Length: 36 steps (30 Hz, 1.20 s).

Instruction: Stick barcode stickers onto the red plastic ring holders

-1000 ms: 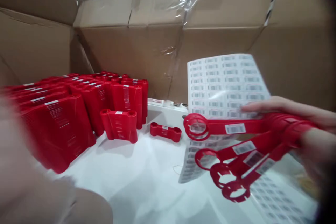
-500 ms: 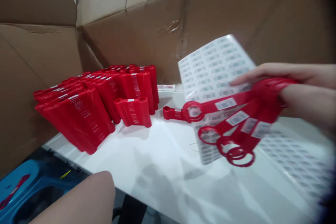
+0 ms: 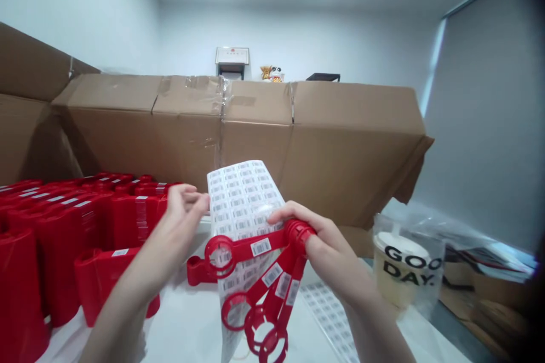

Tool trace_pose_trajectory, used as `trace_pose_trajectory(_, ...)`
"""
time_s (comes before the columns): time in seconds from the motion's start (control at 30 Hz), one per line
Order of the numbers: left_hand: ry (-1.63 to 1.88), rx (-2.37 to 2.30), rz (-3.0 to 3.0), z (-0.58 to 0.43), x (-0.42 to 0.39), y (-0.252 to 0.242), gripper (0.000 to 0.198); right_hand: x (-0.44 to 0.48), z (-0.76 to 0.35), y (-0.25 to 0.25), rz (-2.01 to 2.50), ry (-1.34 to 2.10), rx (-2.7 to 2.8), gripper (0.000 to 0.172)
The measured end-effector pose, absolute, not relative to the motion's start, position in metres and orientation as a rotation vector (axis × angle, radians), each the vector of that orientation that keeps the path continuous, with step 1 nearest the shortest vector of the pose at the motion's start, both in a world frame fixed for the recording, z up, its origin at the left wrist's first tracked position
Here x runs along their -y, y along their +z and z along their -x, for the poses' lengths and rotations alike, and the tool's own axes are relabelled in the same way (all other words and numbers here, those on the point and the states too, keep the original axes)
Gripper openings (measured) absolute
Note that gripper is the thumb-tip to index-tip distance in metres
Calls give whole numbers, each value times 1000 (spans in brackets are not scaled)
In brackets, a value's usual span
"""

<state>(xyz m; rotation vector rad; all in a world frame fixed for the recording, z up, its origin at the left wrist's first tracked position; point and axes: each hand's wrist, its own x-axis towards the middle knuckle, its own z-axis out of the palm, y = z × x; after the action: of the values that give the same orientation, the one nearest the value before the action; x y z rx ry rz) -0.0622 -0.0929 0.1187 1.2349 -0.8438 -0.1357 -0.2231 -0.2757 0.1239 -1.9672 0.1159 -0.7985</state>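
Your right hand (image 3: pixel 330 255) is closed around the ends of four red plastic strips (image 3: pixel 266 278), its fingers wrapped over them and its wrist coming in from the lower right. The strips fan out down and to the left, each ending in an open ring and carrying a white barcode sticker. They lie across a sheet of small barcode labels (image 3: pixel 242 210), which stands tilted upward above the middle of the white table (image 3: pixel 183 340).

Your left hand (image 3: pixel 179 224) rises from the lower left, with fingers curled and fingertips at the sheet's left edge. Whether it is pinching the sheet, you cannot tell.

Along the table's left side stand rows of red plastic pieces (image 3: pixel 59 244), with one more (image 3: pixel 198 271) just behind the ring of the top strip. A second label sheet (image 3: pixel 327 317) lies flat by your right forearm. Past it, near the right edge, a cup in a clear bag (image 3: pixel 400 266) reads "GOOD DAY." A cardboard box wall (image 3: pixel 183 125) runs along the far edge.
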Motion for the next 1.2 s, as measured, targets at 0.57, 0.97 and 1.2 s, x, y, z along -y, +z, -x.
trace_pose_trajectory(0.57, -205, 779, -1132, 49, 132, 97, 55, 276, 217, 120, 1978, -673, -22, 37)
trace_pose_trajectory(0.97, -530, 1037, -1345, 61, 141, 95, 49, 274, 212, 116, 2008, -636, 132, 48)
trace_pose_trajectory(1.2, -564, 1002, -1134, 63, 148, 95, 39, 276, 205, 115, 2000, -621, 151, 54)
